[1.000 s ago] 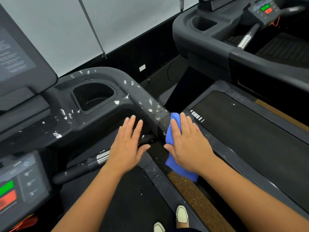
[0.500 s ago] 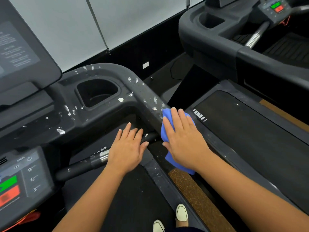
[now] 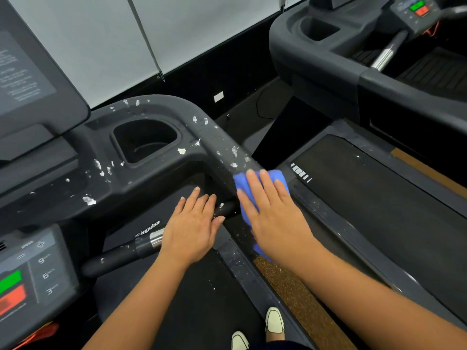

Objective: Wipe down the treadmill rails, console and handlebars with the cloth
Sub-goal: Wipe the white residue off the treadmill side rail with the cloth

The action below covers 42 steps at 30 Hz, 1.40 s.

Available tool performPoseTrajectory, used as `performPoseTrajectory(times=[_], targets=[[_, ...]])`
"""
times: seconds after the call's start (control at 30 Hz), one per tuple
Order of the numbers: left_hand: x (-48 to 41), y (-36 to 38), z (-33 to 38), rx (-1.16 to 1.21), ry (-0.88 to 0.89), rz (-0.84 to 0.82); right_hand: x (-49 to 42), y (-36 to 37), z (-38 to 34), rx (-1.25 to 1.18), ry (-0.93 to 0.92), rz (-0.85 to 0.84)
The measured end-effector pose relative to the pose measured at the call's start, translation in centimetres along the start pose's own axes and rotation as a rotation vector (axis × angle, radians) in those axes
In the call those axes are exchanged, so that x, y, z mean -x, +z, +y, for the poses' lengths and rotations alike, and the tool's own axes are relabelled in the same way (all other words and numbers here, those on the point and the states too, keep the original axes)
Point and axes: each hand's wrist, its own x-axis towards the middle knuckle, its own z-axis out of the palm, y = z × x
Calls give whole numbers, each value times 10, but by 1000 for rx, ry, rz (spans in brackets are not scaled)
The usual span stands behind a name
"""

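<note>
We log two cup holders: the near one [image 3: 146, 140] is a deep recess in the near treadmill's moulded arm, and we see only its dark floor; the far one [image 3: 318, 29] sits in the neighbouring treadmill [image 3: 379, 198] at upper right, and its inside is too dark to read. White flecks [image 3: 89, 200] dot the arm around the near recess and run along the handlebar [image 3: 217, 145]. One blue cloth [image 3: 278, 176] lies against the lower end of that handlebar, with a strip of it hanging below the wrist. The right hand [image 3: 273, 213] lies flat on top of the cloth, fingers straight and slightly spread, pressing it to the handlebar. The left hand [image 3: 194, 228] lies palm down just beside it, fingers straight and together, holding nothing; it is laid over the thin grip bar [image 3: 121, 253], past the bar's chrome collar [image 3: 156, 238]. Both forearms enter from the bottom edge, bare. Count: two hands, one cloth, two treadmills, two cup holders, two pale shoes [image 3: 274, 319] on the near belt. The console [image 3: 38, 269] at lower left shows one green and one red button and the digits 9, 6 and 3. A flecked side rail [image 3: 240, 263] runs under the right wrist.
</note>
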Motion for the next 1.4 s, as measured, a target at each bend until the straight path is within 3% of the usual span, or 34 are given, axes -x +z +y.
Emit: performPoseTrajectory(times=[0.1,0.27,0.43,0.5,0.6,0.73,0.93,1.0,1.1,1.27,1.4], targets=[[-1,0,0,1,2,2,36,6,7,-109,61,47],[0,1,0,3,0,11,-11,-8,-10,-36,263,11],[0,1,-1,23,4,24,7,-5,-14,255,-82,-39],[0,1,-1,19,7,25,28,-2,-6,268,-215,-75],[1,1,-2,21,12,19,30,-10,3,218,-201,-104],[0,2,-2,12,6,14,-3,-6,-19,364,-130,-143],[1,2,-3,20,11,24,21,0,-20,571,-352,-314],[0,2,-3,24,15,22,35,2,-11,413,-338,-226],[0,1,-3,23,16,25,33,-3,2,103,-125,-24],[0,3,-3,13,9,26,-2,-8,19,-270,112,-22],[1,3,-3,29,7,35,25,0,25,-266,185,-63]])
